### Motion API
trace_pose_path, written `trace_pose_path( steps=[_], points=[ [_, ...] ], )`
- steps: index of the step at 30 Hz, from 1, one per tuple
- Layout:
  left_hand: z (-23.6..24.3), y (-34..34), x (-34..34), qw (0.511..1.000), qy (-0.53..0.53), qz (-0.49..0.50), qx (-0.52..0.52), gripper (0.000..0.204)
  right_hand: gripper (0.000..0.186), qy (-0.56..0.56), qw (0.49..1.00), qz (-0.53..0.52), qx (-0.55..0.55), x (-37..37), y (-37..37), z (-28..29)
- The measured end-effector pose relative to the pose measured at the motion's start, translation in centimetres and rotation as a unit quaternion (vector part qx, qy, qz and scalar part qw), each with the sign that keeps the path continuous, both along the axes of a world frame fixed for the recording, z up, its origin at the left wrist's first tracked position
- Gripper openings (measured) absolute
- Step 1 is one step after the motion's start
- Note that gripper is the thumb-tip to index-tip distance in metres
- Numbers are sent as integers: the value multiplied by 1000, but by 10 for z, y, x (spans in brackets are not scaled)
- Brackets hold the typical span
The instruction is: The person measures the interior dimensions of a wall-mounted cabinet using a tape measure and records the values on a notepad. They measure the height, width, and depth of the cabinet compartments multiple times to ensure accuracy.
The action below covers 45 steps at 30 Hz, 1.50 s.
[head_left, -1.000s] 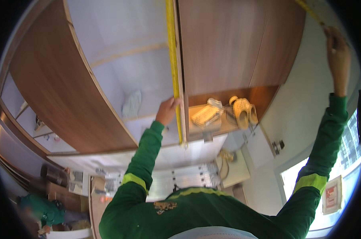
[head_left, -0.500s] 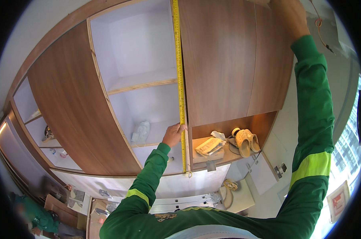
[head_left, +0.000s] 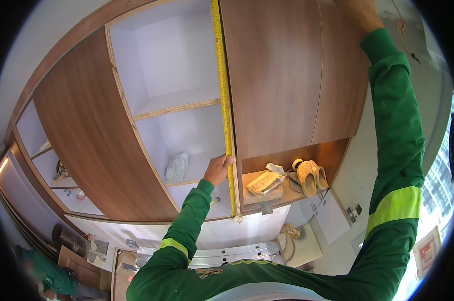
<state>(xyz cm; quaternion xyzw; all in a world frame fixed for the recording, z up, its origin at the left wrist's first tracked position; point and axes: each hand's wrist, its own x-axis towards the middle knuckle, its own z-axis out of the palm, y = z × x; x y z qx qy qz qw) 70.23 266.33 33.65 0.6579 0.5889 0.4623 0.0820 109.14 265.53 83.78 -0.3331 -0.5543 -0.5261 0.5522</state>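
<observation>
My left hand pinches a yellow tape measure stretched vertically along the right edge of an open white-lined cabinet section, beside a closed brown wooden door. My right hand is raised high at the top edge, above the brown doors; its fingers are out of sight. A crumpled pale item lies in the open section. Below the right doors, a lit niche holds yellow papers or packets and clogs.
A co-worker in green is at the lower left. A metal ladder or rail lies behind my shoulders. An orange wire hangs at the upper right; a window is at the right edge.
My right hand has moved left from the far right to above the brown doors. The cabinet and my left hand appear lower in the view than a second ago.
</observation>
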Motion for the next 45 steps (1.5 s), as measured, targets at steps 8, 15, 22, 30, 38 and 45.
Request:
trace_pose_path(
  steps=[8, 15, 22, 30, 38, 45],
  points=[
    [-8, 7, -5, 1000, 3, 9, 7, 60, 23, -7, 1000, 0, -23, 1, -2, 7],
    [-3, 2, -1, 1000, -4, 1, 5, 60, 24, 7, 999, -2, -40, -4, -10, 6],
    [-6, 4, -5, 1000, 7, 0, 6, 60, 23, 0, 999, 1, -33, -6, -15, -2],
    [0, 1, -1, 999, -4, 19, -28, 49, 23, -8, 1000, 5, -18, -1, -11, -1],
    [8, -4, 5, 999, -11, 18, -42, 47, 23, -1, 999, -4, -36, 1, -11, 4],
    [-1, 1, 0, 1000, -5, 3, -6, 55, 22, 1, 999, 6, -41, 0, -13, 3]
  ],
)
